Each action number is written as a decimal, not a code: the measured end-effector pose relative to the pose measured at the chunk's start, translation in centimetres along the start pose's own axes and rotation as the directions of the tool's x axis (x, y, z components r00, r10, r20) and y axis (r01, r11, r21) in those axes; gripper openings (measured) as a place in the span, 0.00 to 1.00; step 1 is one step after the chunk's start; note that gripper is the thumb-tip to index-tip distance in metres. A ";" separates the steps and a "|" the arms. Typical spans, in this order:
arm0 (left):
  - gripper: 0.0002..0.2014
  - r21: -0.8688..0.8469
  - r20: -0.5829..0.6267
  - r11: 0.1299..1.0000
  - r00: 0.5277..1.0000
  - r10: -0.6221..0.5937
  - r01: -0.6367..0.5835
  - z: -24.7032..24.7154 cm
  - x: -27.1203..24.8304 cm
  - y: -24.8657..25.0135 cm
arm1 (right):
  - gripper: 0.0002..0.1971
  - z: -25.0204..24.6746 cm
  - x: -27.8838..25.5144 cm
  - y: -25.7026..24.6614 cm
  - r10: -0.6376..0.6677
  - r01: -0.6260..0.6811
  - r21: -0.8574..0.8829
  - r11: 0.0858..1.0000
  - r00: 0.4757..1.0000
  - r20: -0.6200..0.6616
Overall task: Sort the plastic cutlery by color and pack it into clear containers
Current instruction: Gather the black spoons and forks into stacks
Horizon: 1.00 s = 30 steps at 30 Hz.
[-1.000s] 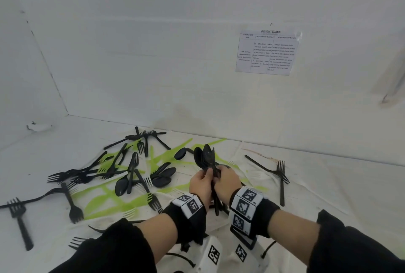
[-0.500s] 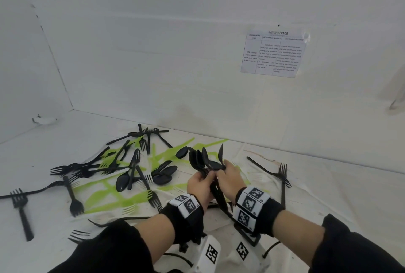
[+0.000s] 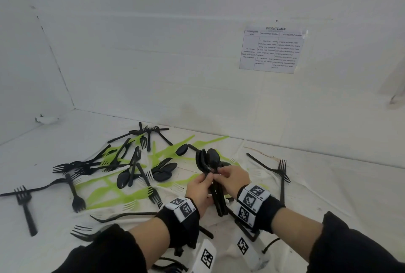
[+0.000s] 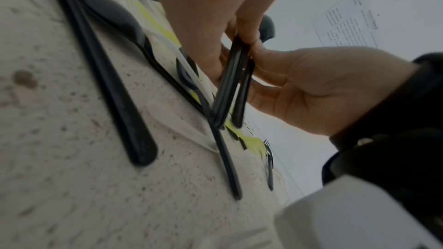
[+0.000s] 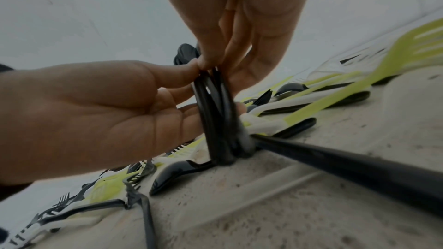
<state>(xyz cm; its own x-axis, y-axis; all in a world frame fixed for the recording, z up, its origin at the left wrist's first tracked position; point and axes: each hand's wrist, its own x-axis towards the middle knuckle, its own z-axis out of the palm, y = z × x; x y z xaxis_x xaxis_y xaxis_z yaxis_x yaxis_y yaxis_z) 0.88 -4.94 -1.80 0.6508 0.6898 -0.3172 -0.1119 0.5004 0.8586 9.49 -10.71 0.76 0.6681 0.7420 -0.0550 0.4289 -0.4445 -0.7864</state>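
A bundle of black plastic spoons (image 3: 207, 160) stands upright near the middle of the cloth, bowls up, handle ends down on the surface. My left hand (image 3: 207, 181) and right hand (image 3: 219, 176) both pinch the handles just below the bowls. In the left wrist view the left hand (image 4: 217, 48) grips the bundle (image 4: 227, 86), with the right hand (image 4: 309, 86) opposite. The right wrist view shows the right hand (image 5: 230, 60) above, the left hand (image 5: 100, 113) beside it, and the handles (image 5: 217, 120) resting on the cloth.
Loose black forks (image 3: 76, 194) and spoons (image 3: 163, 171), green cutlery (image 3: 105, 187) and white forks (image 3: 130, 204) lie scattered to the left on a white cloth (image 3: 328, 196). Two black forks (image 3: 282, 176) lie to the right. A paper sheet (image 3: 271, 50) hangs on the back wall.
The spoon bowls, fanned apart half a second ago, are drawn together into one stack. Both hands stay at the same spot on the handles.
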 end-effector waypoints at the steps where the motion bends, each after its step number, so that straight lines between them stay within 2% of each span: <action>1: 0.09 0.003 -0.001 1.000 1.000 -0.001 0.001 0.0 0.0 0.0 | 0.11 0.1 -0.1 0.1 -0.028 0.028 0.000 1.000 0.999 0.017; 3: 0.09 0.005 -0.011 1.000 1.000 0.005 -0.005 0.0 0.1 0.1 | 0.12 0.3 -0.2 0.2 -0.080 0.082 -0.053 0.995 0.996 0.047; 5: 0.09 0.025 -0.016 1.000 1.000 0.011 -0.011 0.0 0.2 0.1 | 0.13 0.2 -0.1 0.1 -0.099 0.099 -0.098 0.990 0.995 0.012; 7: 0.09 0.038 -0.021 0.999 1.000 0.020 -0.019 0.0 0.2 0.1 | 0.11 0.1 0.4 0.1 -0.051 0.047 -0.068 0.997 0.997 -0.060; 9: 0.10 0.034 -0.029 0.999 0.999 0.022 -0.021 -0.1 0.1 0.1 | 0.04 0.2 0.9 0.0 -0.002 0.004 0.012 1.000 0.995 -0.097; 10: 0.09 0.029 -0.030 0.999 0.999 0.019 -0.018 0.0 0.1 0.1 | 0.02 0.3 1.0 -0.1 0.001 0.001 0.029 1.000 0.997 -0.079; 12: 0.08 0.018 -0.033 1.000 0.999 0.003 -0.002 0.1 0.0 0.4 | 0.06 0.4 1.3 -0.1 -0.041 0.041 0.013 0.999 0.999 -0.025; 14: 0.08 0.026 -0.038 1.000 0.999 -0.007 0.008 0.2 0.0 0.8 | 0.03 0.2 1.5 0.1 -0.088 0.087 0.014 0.996 0.996 0.028; 18: 0.06 0.042 -0.081 0.999 0.997 -0.016 0.020 -0.1 0.4 1.1 | 0.11 -0.8 2.1 0.7 -0.114 0.133 -0.067 0.989 0.964 0.239; 20: 0.05 0.046 -0.099 0.999 0.995 -0.014 0.019 -0.3 0.5 1.2 | 0.11 -1.8 3.3 0.9 -0.072 0.103 -0.168 0.980 0.980 0.184; 22: 0.05 0.043 -0.117 0.999 0.993 -0.010 0.016 -0.7 0.5 1.3 | 0.14 -2.8 5.1 1.3 -0.013 0.057 -0.379 0.924 0.993 0.118; 25: 0.06 0.032 -0.156 0.999 0.987 -0.023 0.028 -1.5 0.7 1.6 | 0.20 -2.9 7.5 1.8 0.050 0.106 -0.634 0.766 0.974 0.223; 30: 0.05 0.034 -0.186 0.999 0.982 -0.024 0.031 -2.4 0.9 2.6 | 0.24 -0.8 9.9 2.2 0.041 0.308 -0.703 0.641 0.901 0.432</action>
<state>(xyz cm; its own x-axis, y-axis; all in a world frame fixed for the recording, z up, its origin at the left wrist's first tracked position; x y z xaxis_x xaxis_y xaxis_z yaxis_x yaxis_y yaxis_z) -0.60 -1.79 -0.80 0.5026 0.7627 -0.4072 -0.0656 0.5033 0.8616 17.57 -4.72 -0.97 0.3569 0.8673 -0.3471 0.9081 -0.4093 -0.0889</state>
